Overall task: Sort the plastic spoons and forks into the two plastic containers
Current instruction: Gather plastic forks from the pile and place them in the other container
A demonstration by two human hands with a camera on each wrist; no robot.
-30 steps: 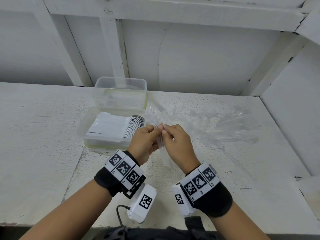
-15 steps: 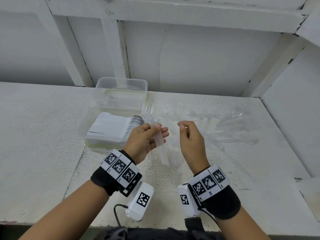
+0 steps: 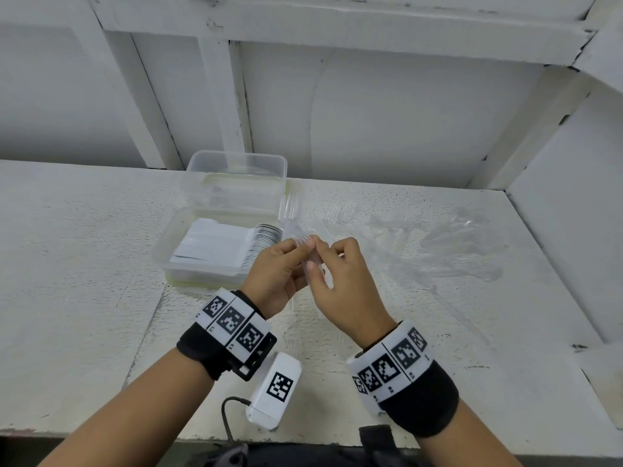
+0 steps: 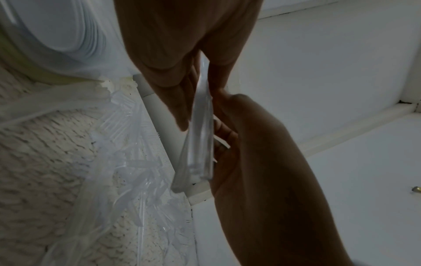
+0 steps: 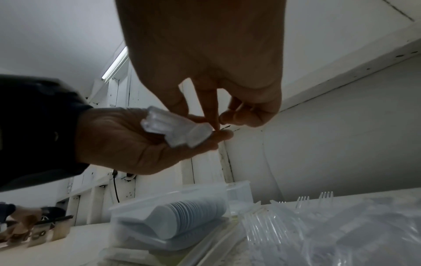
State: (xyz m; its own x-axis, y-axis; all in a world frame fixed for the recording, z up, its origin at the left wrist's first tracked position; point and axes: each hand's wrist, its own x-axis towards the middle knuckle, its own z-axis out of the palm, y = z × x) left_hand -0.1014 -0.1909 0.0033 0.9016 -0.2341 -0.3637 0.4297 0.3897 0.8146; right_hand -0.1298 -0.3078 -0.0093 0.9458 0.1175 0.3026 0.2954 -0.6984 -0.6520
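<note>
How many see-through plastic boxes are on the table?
2. The near box, by the left hand, holds a stack of white spoons. The far box sits right behind it, by the wall. None seems hidden.

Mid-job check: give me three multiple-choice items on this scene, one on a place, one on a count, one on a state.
1. The near container of stacked spoons sits:
A. left of the hands
B. right of the hands
C. on the shelf above

2. Clear containers on the table:
A. one
B. two
C. four

3. The left hand:
A. rests flat on the table
B. hangs idle
C. holds a bundle of clear forks

Answers: 1 A, head view shows it left. 2 B, the far container stands behind it. 3 C, fingers grip the handles while the right hand pinches at them.
</note>
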